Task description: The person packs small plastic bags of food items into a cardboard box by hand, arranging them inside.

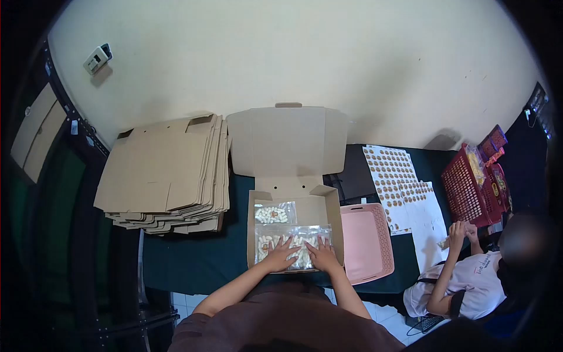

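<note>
An open cardboard box (296, 196) stands before me, its lid (280, 141) raised against the wall. Inside lie clear plastic bags of small white pieces: one bag (275, 213) at the upper left, and others (302, 233) side by side along the near side. My left hand (280, 257) rests with spread fingers on the near left bag. Beside it, my right hand (322, 256) lies with fingers apart on the near right bag. Neither hand grips anything. Parts of the near bags are hidden under my hands.
Flattened cardboard boxes (155, 170) are stacked at left. To the right are a pink tray (384, 249), sticker sheets (390, 176) and a red basket (460, 182) with packets. A co-worker (469, 276) sits at the right, hands raised over the table holding something small.
</note>
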Demonstrator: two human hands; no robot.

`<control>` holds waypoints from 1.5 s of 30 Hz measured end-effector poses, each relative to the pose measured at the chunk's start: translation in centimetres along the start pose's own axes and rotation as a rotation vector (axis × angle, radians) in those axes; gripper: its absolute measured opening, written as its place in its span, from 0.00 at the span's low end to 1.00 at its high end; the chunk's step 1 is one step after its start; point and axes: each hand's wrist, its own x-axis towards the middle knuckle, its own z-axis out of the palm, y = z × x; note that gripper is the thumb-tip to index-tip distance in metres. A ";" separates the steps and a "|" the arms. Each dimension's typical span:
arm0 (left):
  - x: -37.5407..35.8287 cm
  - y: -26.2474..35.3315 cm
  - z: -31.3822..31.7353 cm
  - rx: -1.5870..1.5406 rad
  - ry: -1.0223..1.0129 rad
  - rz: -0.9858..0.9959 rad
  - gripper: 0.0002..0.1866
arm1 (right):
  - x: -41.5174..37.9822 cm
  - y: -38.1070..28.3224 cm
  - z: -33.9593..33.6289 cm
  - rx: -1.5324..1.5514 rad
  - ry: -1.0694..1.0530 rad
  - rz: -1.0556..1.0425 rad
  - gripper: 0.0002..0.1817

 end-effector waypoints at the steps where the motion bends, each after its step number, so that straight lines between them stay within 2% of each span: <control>1: 0.3 -0.2 0.0 0.043 -0.042 -0.063 0.26 | -0.2 0.0 -0.3 -0.030 -0.009 0.014 0.23; 5: 0.5 -0.9 0.6 0.088 -0.025 -0.083 0.26 | -0.1 1.7 0.6 0.072 0.044 0.016 0.25; 10: 0.2 -0.8 1.3 0.085 0.022 -0.102 0.28 | -0.6 1.1 -0.2 0.018 0.051 0.017 0.26; 11: 0.3 -0.7 1.5 0.077 0.032 -0.117 0.29 | -0.6 0.9 -0.5 0.005 0.033 0.035 0.27; 12: 0.2 -0.2 1.2 0.078 0.064 -0.116 0.35 | -0.6 0.9 -0.5 -0.005 0.042 0.036 0.27; 16: 0.4 0.5 0.0 0.144 0.029 -0.048 0.42 | -0.7 1.1 0.0 0.000 0.095 0.043 0.27; 20: 1.1 0.3 0.5 0.238 0.005 -0.056 0.39 | -0.8 1.3 0.4 0.000 0.118 0.045 0.27; 23: 1.0 0.9 1.1 0.247 0.077 -0.067 0.38 | -0.9 1.0 0.2 0.007 0.120 0.047 0.27; 26: 0.8 1.4 0.8 0.301 0.118 0.032 0.37 | -0.7 0.7 0.1 -0.002 0.106 0.050 0.28; 29: 1.3 1.1 1.1 0.346 0.095 0.043 0.36 | -0.9 0.6 0.4 -0.049 0.093 0.080 0.29; 30: 1.4 1.1 1.2 0.347 0.150 0.062 0.34 | -0.8 0.6 0.0 -0.067 0.050 0.075 0.29; 35: 1.2 0.7 1.4 0.377 0.103 0.088 0.32 | -0.6 0.7 -0.6 -0.123 -0.060 0.057 0.30; 37: 0.9 1.3 0.8 0.293 0.120 0.100 0.32 | -0.2 0.5 -0.6 -0.135 -0.036 0.059 0.28; 39: 0.9 1.5 0.6 0.299 0.113 0.096 0.31 | 0.2 0.5 -0.9 -0.083 0.078 0.025 0.27; 41: 1.1 1.6 0.4 0.208 0.231 0.091 0.30 | 0.6 0.1 -0.9 -0.025 0.121 0.005 0.27; 43: 1.2 1.2 0.2 0.226 0.211 0.074 0.29 | 1.0 -0.4 -0.7 0.087 0.216 -0.033 0.27; 45: 1.5 0.7 0.2 0.116 0.128 -0.003 0.29 | 1.2 -0.8 -0.3 0.085 0.164 -0.018 0.27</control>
